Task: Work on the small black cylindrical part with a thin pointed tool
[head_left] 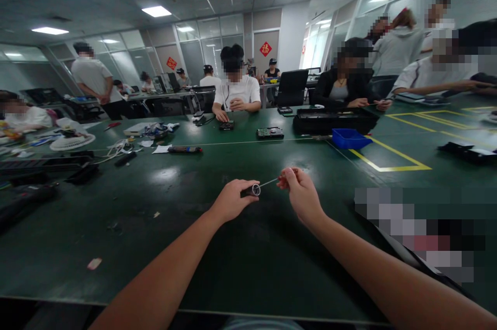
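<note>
My left hand (233, 199) is closed around a short dark cylinder (254, 190), gripping it between thumb and fingers. A silver ring rims the cylinder's end, which faces right and toward me. Pinched in my right hand (301, 193) is a thin screwdriver (268, 182); its slim metal shaft points left, and its handle is mostly hidden by my fingers. The shaft's tip is at the cylinder's ringed end; whether it touches I cannot tell. Both hands are held above the green table (248, 263).
Ahead lie a hard drive (270, 133), a blue scoop-like tray (350, 139), a long black casing (336, 121) and a dark pen-like tool (185, 149). Cables and a white fan part (72, 141) clutter the left. A person (236, 89) works opposite. A blurred-out object (423, 237) is at right.
</note>
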A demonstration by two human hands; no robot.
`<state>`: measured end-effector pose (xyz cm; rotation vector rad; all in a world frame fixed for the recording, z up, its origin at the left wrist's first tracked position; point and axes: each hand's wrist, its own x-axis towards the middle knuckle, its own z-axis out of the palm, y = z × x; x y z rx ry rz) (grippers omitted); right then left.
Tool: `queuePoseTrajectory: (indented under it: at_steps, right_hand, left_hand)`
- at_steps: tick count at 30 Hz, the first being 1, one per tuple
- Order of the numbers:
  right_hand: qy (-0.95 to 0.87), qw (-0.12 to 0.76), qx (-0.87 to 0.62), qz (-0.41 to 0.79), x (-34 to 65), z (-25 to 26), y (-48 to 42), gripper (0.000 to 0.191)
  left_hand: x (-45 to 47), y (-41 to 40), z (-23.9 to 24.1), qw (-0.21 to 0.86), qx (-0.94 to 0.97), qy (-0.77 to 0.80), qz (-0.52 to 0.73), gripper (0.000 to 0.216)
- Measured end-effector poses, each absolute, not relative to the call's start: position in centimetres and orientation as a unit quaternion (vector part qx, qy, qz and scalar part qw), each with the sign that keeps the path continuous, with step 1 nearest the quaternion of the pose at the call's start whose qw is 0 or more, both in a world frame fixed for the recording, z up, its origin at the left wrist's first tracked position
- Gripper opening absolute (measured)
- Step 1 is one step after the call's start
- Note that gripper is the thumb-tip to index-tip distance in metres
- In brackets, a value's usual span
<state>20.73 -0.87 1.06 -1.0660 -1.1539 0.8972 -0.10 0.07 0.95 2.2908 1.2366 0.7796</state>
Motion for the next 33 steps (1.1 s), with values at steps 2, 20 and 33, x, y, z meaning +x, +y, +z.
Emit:
queuePoseTrajectory:
  at_steps: [2,20,33]
  right_hand:
    - [-0.532,0.596,-0.48,0.363,20.8,1.3,-1.1,0.029]
    - [-0.627,0.524,-0.503,0.282,21.2,2.0,-1.9,0.026]
    - [-0.623,0.524,-0.507,0.284,21.0,2.0,-2.0,0.026]
  left_hand:
    - [0.0,0.0,1.1,0.212,0.823,0.448,0.278,0.043]
    - [-0.2,0.1,1.0,0.22,0.813,0.46,0.281,0.041]
    - [-0.2,0.1,1.3,0.227,0.811,0.462,0.279,0.041]
